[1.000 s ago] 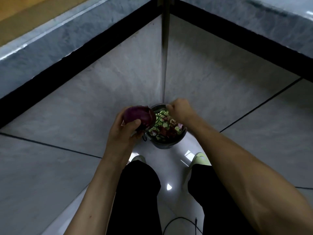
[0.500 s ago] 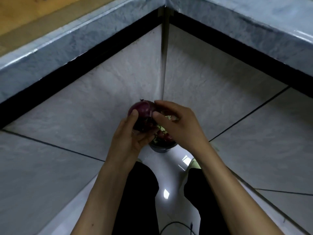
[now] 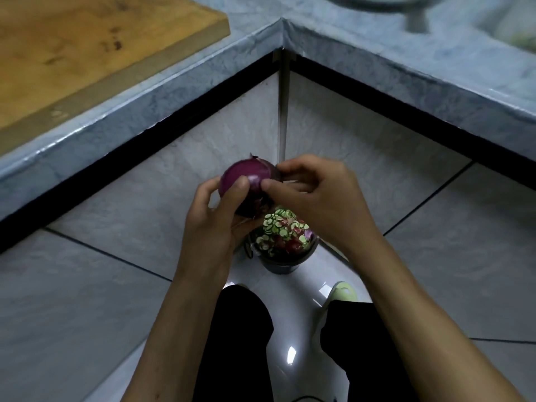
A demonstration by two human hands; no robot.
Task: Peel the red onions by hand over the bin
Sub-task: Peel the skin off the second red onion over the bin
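A red onion [image 3: 246, 175] with shiny purple skin is held up in front of the counter corner. My left hand [image 3: 217, 219] grips it from below and the left, thumb across its front. My right hand [image 3: 319, 198] pinches the skin on the onion's right side with thumb and fingertips. Directly under both hands, on the floor, stands a small dark bin [image 3: 282, 264] filled with green vegetable slices and purple peel; my hands hide its upper rim.
A blue-grey counter [image 3: 377, 50] wraps round the corner above, with a wooden chopping board [image 3: 72, 53] on its left run. A metal vessel's base [image 3: 417, 13] shows at the top right. My legs and a pale green shoe [image 3: 343, 294] are below the bin.
My right hand came back from over the bin to the onion and now pinches its skin. Both hands rose with the onion, and my view tilted up, revealing the countertop and board.
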